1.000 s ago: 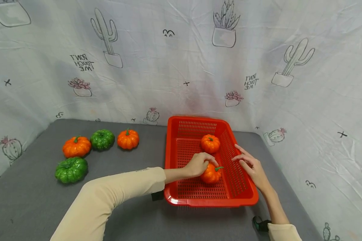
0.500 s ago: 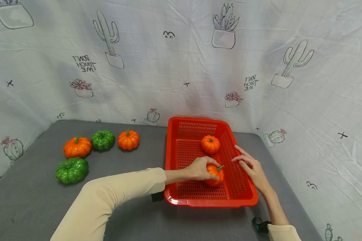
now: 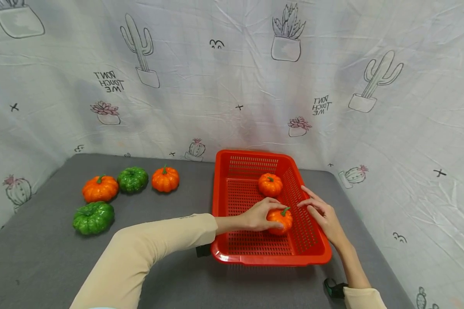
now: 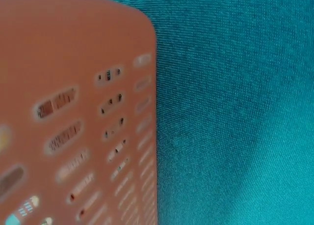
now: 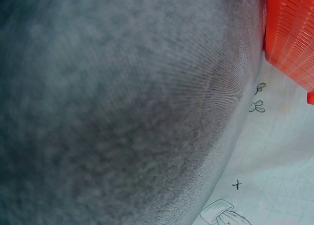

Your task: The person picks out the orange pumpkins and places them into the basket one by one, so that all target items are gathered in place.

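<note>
A small orange pumpkin [image 3: 280, 220] sits inside a red perforated basket [image 3: 232, 253], toward its near right part, with the left hand [image 3: 260, 214] wrapped over its left side, fingers and thumb curled round it in a grasp. The pumpkin is squat and round, so it has no real long axis; its short green stem [image 3: 285, 210] points up and tilts slightly to the right, toward the right hand [image 3: 325, 218]. That right hand lies relaxed with straight fingers on the basket's right wall, holding nothing, apparently steadying the basket. A second orange pumpkin [image 3: 270, 184] rests farther back in the basket, apart from the held one. By my judgement, the step in hand is setting this pumpkin down in the basket; the next move calls for the left hand to let go once the pumpkin sits steady on the basket floor, then lift clear without nudging it. Outward, the basket stands on a grey desk [image 3: 178, 279]. Well to the left on the desk lie four more pumpkins: an orange one [image 3: 99, 189], a green one [image 3: 132, 179], another orange one [image 3: 165, 179] and a larger green one [image 3: 93, 218]. A white cloth printed with cactus drawings [image 3: 232, 86] forms the backdrop. The wrist views show only blurred basket plastic and desk fabric.
</note>
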{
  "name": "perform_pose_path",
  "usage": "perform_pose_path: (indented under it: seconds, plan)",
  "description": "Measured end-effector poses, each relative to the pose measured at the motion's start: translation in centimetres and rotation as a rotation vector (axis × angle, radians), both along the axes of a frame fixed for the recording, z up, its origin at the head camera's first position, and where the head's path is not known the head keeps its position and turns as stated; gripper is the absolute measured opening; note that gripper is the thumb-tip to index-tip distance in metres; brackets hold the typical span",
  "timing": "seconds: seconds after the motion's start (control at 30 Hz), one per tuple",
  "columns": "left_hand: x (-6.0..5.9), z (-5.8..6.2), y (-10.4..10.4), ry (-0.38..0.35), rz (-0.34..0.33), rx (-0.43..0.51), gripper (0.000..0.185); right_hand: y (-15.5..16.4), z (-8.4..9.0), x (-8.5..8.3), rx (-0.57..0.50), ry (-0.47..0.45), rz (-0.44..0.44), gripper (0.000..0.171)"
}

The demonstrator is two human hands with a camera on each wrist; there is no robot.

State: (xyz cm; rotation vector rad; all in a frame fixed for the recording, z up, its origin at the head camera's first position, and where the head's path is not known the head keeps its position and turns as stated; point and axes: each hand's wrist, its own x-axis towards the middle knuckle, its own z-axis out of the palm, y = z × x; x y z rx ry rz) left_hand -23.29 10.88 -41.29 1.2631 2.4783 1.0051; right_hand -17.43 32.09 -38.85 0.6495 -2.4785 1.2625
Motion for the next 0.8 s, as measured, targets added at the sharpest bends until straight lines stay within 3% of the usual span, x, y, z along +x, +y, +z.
perform_pose_path:
  seconds: [0.33, 0.47, 0.63, 0.8]
  plan:
    - [0.44, 0.03, 0.05, -0.084, -0.096, -0.044, 0.049, -0.03, 0.10, 0.04, -0.012, 0.017, 0.012, 0.020]
    - [0.52, -0.05, 0.17, -0.098, -0.095, -0.059, 0.049, -0.06, 0.21, 0.02, -0.017, 0.020, 0.013, 0.020]
    - [0.89, -0.16, 0.30, -0.172, -0.080, -0.094, 0.052, -0.10, 0.14, 0.16, -0.014, 0.017, 0.005, 0.020]
    - [1.01, -0.12, 0.11, -0.189, -0.136, -0.115, 0.055, -0.10, 0.02, 0.16, -0.016, 0.012, 0.006, 0.020]
